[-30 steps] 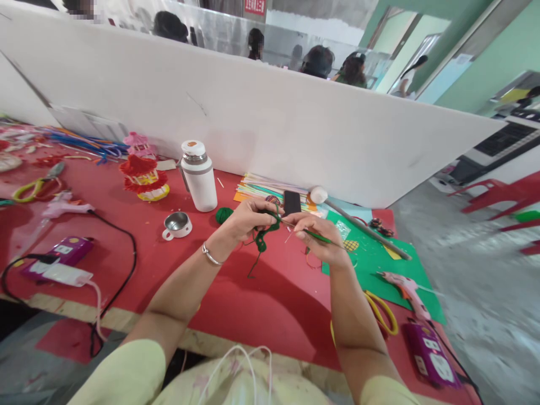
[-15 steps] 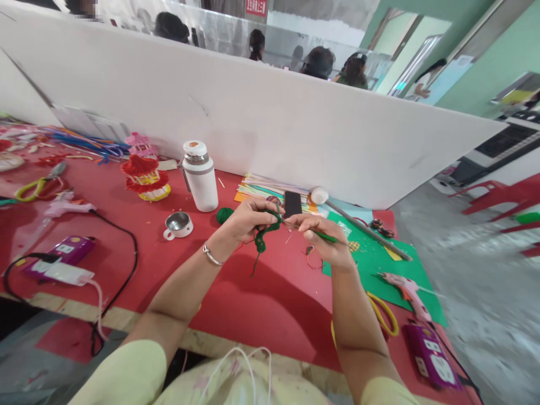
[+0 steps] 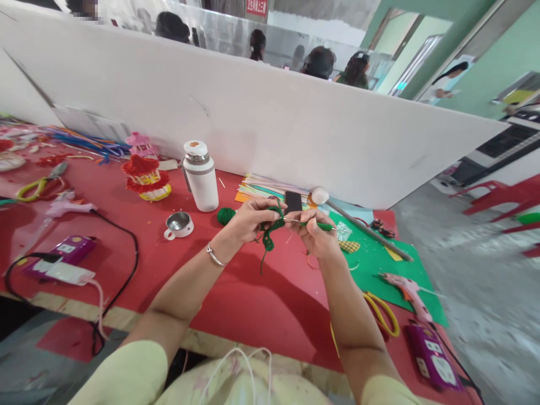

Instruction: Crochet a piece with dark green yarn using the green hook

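Note:
Between the fingers of my left hand (image 3: 252,219) is a small dark green crocheted piece (image 3: 269,241), with a loose yarn tail hanging below it. My right hand (image 3: 318,233) grips a crochet hook (image 3: 324,226) by its green handle. The hook's metal shaft points left and meets the green yarn at my left fingertips. Whether its tip sits inside a loop is too small to tell. A ball of green yarn (image 3: 226,215) lies on the red table just left of my left hand. A dark phone (image 3: 293,201) lies behind my fingers.
Left of my hands stand a white thermos (image 3: 202,183) and a metal cup (image 3: 179,224). Pink glue guns lie at the left and on the right (image 3: 408,292), beside purple power strips (image 3: 432,354). Yellow-handled scissors (image 3: 382,315) lie by my right forearm. A white partition (image 3: 270,129) closes the back.
My right hand has moved left, closer to my left hand, and the hook handle lies more level. The green piece has shifted slightly right with my left hand.

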### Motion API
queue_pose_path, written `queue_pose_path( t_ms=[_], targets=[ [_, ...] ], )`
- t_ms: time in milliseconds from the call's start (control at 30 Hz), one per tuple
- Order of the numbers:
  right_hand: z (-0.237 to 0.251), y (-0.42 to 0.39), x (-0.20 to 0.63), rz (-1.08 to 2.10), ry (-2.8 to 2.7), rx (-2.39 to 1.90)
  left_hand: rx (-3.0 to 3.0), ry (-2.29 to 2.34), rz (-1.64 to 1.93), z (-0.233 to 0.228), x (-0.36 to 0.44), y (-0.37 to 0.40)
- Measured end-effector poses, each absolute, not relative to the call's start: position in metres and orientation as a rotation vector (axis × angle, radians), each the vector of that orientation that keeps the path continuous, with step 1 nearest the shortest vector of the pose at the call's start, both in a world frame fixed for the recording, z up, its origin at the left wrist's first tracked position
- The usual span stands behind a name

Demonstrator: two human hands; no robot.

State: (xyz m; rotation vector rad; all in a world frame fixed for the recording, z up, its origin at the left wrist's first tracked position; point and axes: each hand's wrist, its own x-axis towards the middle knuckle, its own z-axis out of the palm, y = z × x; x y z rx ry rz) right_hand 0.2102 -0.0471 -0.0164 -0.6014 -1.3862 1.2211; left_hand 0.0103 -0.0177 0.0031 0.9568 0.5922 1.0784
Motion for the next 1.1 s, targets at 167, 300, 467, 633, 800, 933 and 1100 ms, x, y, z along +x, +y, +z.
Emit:
queue_pose_path(
  t_ms=[167, 300, 467, 633, 800, 933, 1100],
  targets=[
    [-0.023, -0.043, 0.200, 1.256, -1.236, -0.619, 0.995, 0.588, 1.162, 0.000, 0.010, -0.017],
    [-0.025, -0.044, 0.191, 1.215, -1.180, -0.601, 0.999, 0.607, 1.177, 0.003, 0.010, -0.021],
    [-0.024, -0.045, 0.187, 1.171, -1.177, -0.604, 0.969, 0.595, 1.201, 0.006, 0.010, -0.022],
    [-0.029, -0.044, 0.188, 1.078, -1.227, -0.616, 0.988, 0.566, 1.204, 0.002, 0.011, -0.019],
    [-0.032, -0.045, 0.188, 0.952, -1.271, -0.584, 1.006, 0.560, 1.203, -0.002, 0.011, -0.018],
    [-0.029, -0.049, 0.185, 0.834, -1.257, -0.662, 1.006, 0.589, 1.213, -0.003, 0.013, -0.018],
    [-0.026, -0.051, 0.181, 0.639, -1.249, -0.825, 1.178, 0.649, 1.402, -0.005, 0.021, -0.022]
  ],
)
